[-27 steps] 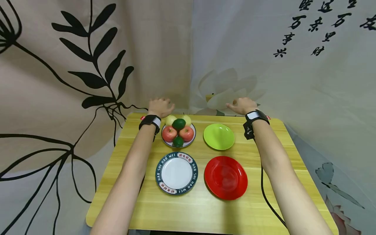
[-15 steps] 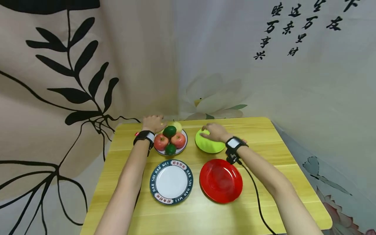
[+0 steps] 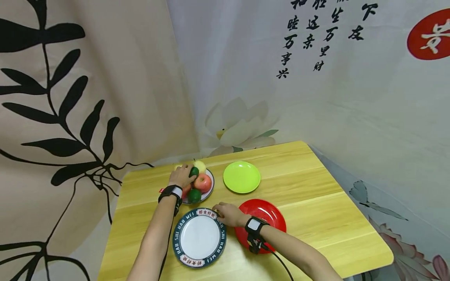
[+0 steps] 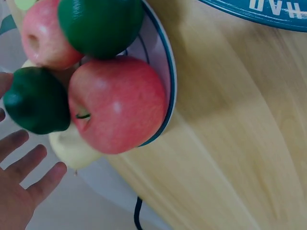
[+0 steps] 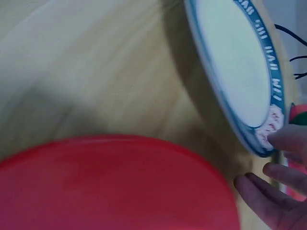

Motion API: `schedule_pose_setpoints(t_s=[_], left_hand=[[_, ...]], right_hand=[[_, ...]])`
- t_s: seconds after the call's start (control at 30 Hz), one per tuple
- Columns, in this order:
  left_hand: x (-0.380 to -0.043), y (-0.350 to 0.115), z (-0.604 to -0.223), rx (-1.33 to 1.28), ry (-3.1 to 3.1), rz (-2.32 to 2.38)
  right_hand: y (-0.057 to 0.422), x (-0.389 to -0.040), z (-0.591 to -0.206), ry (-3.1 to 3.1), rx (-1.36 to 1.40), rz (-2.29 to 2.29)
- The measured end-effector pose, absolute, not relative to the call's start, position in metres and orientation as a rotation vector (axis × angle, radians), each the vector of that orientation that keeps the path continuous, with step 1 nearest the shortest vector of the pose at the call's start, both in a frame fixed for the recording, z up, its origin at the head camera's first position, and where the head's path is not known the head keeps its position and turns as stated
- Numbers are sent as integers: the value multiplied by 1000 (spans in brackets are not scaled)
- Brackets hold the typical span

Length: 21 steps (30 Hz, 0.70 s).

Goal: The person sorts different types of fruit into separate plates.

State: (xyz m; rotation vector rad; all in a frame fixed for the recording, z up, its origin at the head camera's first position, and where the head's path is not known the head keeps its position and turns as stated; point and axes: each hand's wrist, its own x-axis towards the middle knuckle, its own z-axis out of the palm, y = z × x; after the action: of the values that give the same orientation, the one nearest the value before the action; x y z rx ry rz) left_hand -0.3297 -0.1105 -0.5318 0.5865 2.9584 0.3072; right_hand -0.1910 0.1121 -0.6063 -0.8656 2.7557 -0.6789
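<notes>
My left hand (image 3: 181, 176) reaches over the fruit plate (image 3: 209, 190) at the table's far left. Its fingers (image 4: 45, 182) are spread beside a dark green, lemon-shaped fruit (image 4: 38, 101) on top of the pile. Red apples (image 4: 117, 103), another dark green fruit (image 3: 194, 196) and pale yellow fruit (image 3: 199, 166) lie around it. My right hand (image 3: 230, 214) is at the upper right rim of a white plate (image 3: 199, 242) with a blue lettered border. In the right wrist view the thumb overlaps that rim, and the other fingers extend outside it.
A red plate (image 3: 268, 212) lies beneath the right wrist and forearm. Farther back on the wooden table (image 3: 316, 218) is a lime-green plate (image 3: 241, 177). A black cable (image 3: 283, 265) trails from the right wristband. Printed cloth (image 3: 239, 70) hangs behind the table.
My right hand has come from beyond the green plate, across it, to the blue-rimmed plate. My left hand has drawn back onto the fruit. The head view has turned to the right.
</notes>
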Motion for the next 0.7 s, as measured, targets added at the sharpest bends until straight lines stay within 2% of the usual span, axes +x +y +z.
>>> schedule_pose_setpoints(t_s=[0.37, 0.7], left_hand=[[-334, -111, -558, 626, 2978, 406], [-324, -122, -546, 780, 3063, 507]], right_hand=[[112, -183, -618, 2658, -700, -899], [107, -180, -620, 2604, -583, -1024]])
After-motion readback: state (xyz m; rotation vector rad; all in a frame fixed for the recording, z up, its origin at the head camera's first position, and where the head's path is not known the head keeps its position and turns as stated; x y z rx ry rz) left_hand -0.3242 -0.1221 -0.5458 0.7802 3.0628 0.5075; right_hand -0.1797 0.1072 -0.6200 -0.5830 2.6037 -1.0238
